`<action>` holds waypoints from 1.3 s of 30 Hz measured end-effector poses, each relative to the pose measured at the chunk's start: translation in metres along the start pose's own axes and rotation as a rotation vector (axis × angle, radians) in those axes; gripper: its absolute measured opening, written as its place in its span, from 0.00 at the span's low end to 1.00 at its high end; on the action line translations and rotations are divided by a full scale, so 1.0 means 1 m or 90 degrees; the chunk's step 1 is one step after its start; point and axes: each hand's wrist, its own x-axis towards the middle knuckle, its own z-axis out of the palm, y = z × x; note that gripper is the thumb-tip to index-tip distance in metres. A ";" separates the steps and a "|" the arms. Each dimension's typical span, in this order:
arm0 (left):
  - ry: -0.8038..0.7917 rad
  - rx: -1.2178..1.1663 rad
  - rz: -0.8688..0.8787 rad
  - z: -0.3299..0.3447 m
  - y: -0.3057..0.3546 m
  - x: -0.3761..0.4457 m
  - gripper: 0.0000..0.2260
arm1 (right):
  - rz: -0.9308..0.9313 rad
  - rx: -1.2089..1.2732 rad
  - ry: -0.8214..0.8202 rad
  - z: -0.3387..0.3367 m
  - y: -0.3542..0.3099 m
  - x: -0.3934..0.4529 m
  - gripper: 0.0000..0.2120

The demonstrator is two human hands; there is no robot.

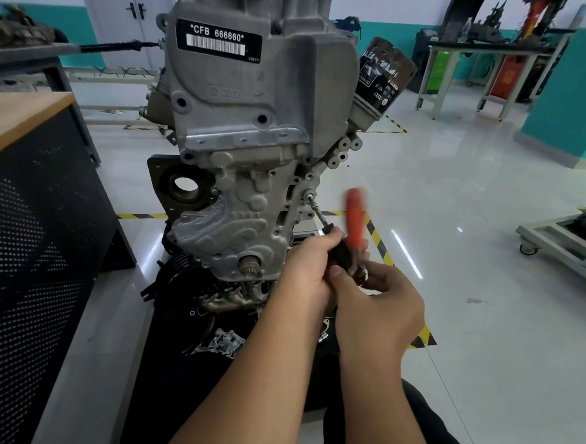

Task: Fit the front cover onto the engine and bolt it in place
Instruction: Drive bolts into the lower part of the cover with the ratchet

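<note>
the engine [255,92] stands upright on the floor, in the middle of the view. the front cover [240,215] is a grey metal plate with bumps, and it sits flat against the lower front of the engine. a black label [218,41] with white letters is stuck high up on the engine. a dark oil filter [384,76] sticks out from the engine's right side.

a ratchet wrench [350,239] reaches up to a bolt [309,196] on the right edge of the front cover. its thin metal bar touches the bolt. its orange handle [355,217] is blurry and points up.

the left hand [311,262] has its fingers curled around the black part of the wrench, just under the metal bar. the right hand [381,296] is just beside it, lower down, with its fingers curled around the head end of the wrench. the two hands touch each other.

a round metal shaft [249,265] pokes out near the bottom of the front cover. a desk [20,116] with a wooden top and black sides with small holes stands on the left. the floor [456,214] is shiny and pale, with yellow and black tape [379,242] on it.
</note>
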 end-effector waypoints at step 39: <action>0.015 -0.001 0.001 0.001 0.003 -0.004 0.08 | 0.022 -0.002 0.002 0.000 -0.001 0.000 0.12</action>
